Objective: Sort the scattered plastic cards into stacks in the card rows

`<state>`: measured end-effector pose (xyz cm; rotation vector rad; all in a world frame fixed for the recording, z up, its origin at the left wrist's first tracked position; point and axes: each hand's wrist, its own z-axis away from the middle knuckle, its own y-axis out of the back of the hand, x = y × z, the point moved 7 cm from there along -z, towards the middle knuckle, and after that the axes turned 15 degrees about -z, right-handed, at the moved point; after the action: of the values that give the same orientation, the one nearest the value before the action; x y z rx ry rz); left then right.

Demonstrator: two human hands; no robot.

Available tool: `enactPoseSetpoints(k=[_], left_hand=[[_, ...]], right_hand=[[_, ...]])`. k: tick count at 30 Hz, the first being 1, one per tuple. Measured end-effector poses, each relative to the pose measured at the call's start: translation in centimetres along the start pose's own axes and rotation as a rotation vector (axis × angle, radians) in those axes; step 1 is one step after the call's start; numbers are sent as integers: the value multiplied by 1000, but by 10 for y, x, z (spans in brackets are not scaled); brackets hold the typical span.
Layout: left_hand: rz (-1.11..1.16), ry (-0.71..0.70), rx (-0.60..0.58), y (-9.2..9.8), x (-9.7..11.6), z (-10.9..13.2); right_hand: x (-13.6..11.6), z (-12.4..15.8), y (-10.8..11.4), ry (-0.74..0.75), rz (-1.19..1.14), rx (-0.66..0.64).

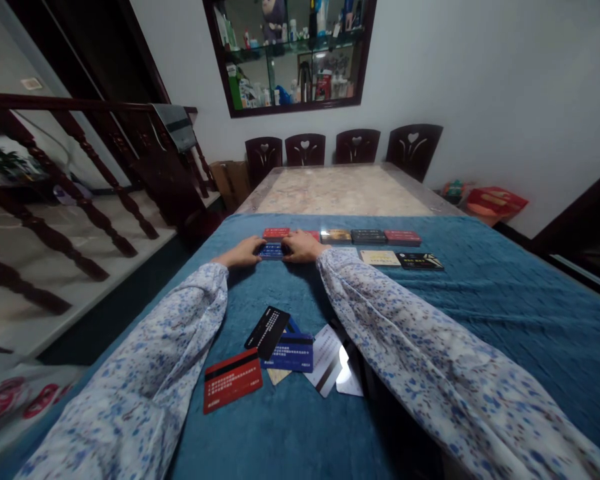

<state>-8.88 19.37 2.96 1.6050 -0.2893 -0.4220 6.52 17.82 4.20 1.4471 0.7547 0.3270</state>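
Both hands are at a blue card stack (271, 251) on the blue cloth. My left hand (245, 253) has its fingers on the stack's left edge, and my right hand (303, 247) grips its right edge. Just behind stands a red card stack (276, 233). To the right in that back row are a gold stack (336, 236), a dark stack (369, 237) and a dark red stack (403, 237). A cream stack (381, 258) and a black stack (420, 261) lie in the front row. Nearer me are loose cards, among them a red card (233, 380) and a black card (267, 331).
The blue cloth (480, 320) covers the near part of the table, with a bare marble-patterned surface (350, 190) beyond. Several dark chairs (305, 149) stand at the far end. A wooden railing (95, 180) is at the left and a plastic bag (25, 400) at the lower left.
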Motion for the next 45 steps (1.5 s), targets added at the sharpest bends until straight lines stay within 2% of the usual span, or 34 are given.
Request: enactPoseSetpoints(k=[9,16,23,34,45], left_hand=[[10,4,51,-1,-1,4],[-33,40,59,-6,-5,15],[-43,63,72,-4,1,30],[-15,76,107,2,12,57],[-33,87,122,4,23,91]], right_hand=[[-1,4,2,8,3,-17],[8,13,8,2,-12,40],[11,30,12,11,-21,78],[-7,62,20,77,-37,108],[-24,87,5,164,-70,110]])
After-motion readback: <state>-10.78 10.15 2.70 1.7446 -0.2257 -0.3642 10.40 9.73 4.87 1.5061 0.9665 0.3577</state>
